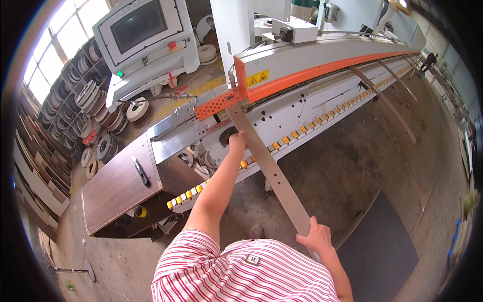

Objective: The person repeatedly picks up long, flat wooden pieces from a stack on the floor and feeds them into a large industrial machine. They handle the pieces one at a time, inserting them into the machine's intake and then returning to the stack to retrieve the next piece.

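A long, narrow grey-brown board (274,173) with a few small dark holes slants from the machine towards my body. Its far end lies at the machine's infeed, beside the perforated orange guard (216,105). My left hand (237,141) is closed on the board's left edge near that far end, the fingers partly hidden. Close to my body, my right hand (317,235) grips the near end, with the thumb towards its upper face. The long edge-banding machine (297,60) carries an orange rail and a row of yellow rollers (302,130) along its front.
Left of the machine stands a brown cabinet (118,186) with a black-handled knife (141,172) on top. Behind it is a control panel (138,30); rolls of edging (90,95) fill a rack. A dark panel (380,251) lies at right. Brown support bars (385,103) jut out from the machine.
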The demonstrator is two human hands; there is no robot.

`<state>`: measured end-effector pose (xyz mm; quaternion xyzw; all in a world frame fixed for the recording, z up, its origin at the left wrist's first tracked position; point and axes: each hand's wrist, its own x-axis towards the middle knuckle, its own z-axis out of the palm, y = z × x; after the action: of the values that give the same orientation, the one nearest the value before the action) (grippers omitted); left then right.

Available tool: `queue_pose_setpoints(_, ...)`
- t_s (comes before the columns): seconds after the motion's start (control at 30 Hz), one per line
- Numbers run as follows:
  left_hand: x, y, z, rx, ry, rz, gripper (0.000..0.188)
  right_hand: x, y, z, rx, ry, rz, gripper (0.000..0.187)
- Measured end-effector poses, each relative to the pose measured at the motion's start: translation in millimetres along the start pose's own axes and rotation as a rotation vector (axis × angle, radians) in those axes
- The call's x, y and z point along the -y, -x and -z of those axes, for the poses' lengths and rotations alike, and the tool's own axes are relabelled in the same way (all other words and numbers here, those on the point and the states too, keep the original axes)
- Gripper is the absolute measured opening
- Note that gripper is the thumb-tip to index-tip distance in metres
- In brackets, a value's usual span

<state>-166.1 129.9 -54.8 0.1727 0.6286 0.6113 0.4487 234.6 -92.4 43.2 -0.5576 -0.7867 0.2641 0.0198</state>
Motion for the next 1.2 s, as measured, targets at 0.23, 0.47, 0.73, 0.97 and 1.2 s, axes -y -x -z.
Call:
queue_pose_setpoints(0.23,-16.0,-25.7,-2.1,-0.088,0.050,0.112,0.025,1.2,-34.1,6.6,0.058,0.029,0.041,0.058)
queue_pose_setpoints(0.47,-11.6,-37.2,-0.6,-0.100,0.055,0.123,0.022,-3.2,-50.2,19.1,0.130,0.031,0.039,0.060)
queue_pose_setpoints(0.73,-7.5,-43.5,-10.1,-0.147,0.058,0.129,0.020,-15.7,-61.2,17.0,0.155,0.003,0.024,0.062)
queue_pose_setpoints(0.97,6.7,-73.6,-89.8,-0.086,0.038,0.173,0.015,-56.9,-80.4,42.2,0.069,0.037,-0.020,0.062)
queue_pose_setpoints(1.2,41.2,-189.0,-63.5,0.197,-0.296,-0.107,0.033,-99.1,-98.1,70.5,-0.156,-0.020,0.139,0.064)
